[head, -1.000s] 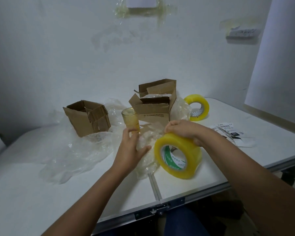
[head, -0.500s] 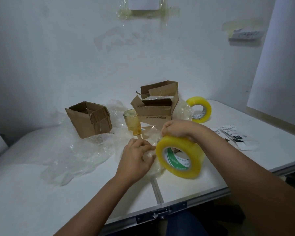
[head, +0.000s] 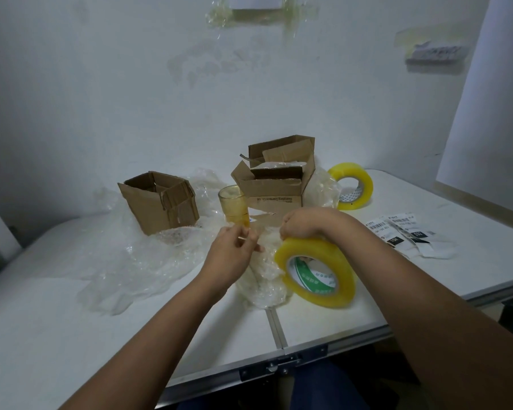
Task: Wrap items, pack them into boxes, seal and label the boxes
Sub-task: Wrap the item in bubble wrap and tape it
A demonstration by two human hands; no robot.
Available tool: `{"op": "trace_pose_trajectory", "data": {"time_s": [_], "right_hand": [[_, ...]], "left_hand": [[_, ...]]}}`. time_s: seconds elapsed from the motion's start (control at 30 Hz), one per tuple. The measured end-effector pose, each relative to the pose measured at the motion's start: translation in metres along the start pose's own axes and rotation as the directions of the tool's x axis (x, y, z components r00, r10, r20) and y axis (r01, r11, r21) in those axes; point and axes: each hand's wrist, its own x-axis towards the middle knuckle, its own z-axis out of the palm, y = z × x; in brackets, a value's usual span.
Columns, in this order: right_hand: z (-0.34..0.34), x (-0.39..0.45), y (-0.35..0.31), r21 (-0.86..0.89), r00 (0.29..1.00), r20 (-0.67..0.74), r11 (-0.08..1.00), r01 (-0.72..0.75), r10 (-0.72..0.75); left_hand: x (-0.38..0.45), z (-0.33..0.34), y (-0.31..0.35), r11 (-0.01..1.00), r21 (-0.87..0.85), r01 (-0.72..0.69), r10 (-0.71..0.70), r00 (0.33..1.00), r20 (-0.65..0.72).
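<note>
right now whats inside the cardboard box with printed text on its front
Inside the open brown cardboard box with printed text, crumpled clear plastic wrap shows at the top. Anything beneath it is hidden by the wrap and box walls.

On the table, the glass is the landmark: one box left, another right behind, labels far right, a tape roll in front.

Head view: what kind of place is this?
Probably a small makeshift parcel-packing station, not a warehouse. A white folding table against a bare wall holds open cardboard boxes, bubble wrap, shipping labels and two rolls of packing tape.
</note>
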Motion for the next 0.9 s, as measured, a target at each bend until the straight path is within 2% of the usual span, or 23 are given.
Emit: {"op": "trace_pose_trajectory", "data": {"time_s": [0.13,0.3,0.47,0.6,0.67,0.77,0.83,0.9], "right_hand": [[0.0,-0.001,-0.005,-0.105,1.0,0.02,0.994,0.009,-0.007],[-0.001,-0.002,-0.005,-0.139,0.999,0.035,0.99,0.011,-0.006],[0.0,-0.001,-0.004,-0.144,0.999,0.044,0.99,-0.001,0.007],[0.0,0.002,-0.006,-0.198,0.998,0.056,0.98,0.028,-0.017],[-0.002,0.003,-0.006,-0.195,0.998,0.055,0.98,0.029,-0.018],[-0.01,0.0,0.001,-0.062,0.997,0.077,0.998,0.008,-0.003],[-0.016,-0.003,0.014,0.149,0.998,0.057,0.989,-0.016,0.007],[-0.02,-0.004,0.028,0.358,1.0,0.016,0.934,-0.01,0.004]], "left_hand": [[0.004,0.002,0.006,0.996,-0.043,0.076,-0.077,0.997,-0.021],[0.012,0.001,0.011,0.983,-0.08,0.166,-0.169,0.985,-0.024],[0.014,0.005,0.01,0.988,-0.068,0.142,-0.141,0.99,0.019],[0.013,0.007,0.001,0.987,-0.136,0.081,-0.082,0.997,-0.002],[0.012,0.008,0.0,0.995,-0.09,0.05,-0.051,0.999,-0.009],[0.014,0.007,0.0,0.994,0.107,-0.023,0.023,1.0,0.003],[0.016,0.006,0.001,0.977,0.202,-0.074,0.072,0.997,0.02],[0.019,0.005,0.001,0.958,0.267,-0.104,0.1,0.995,0.029]]}}
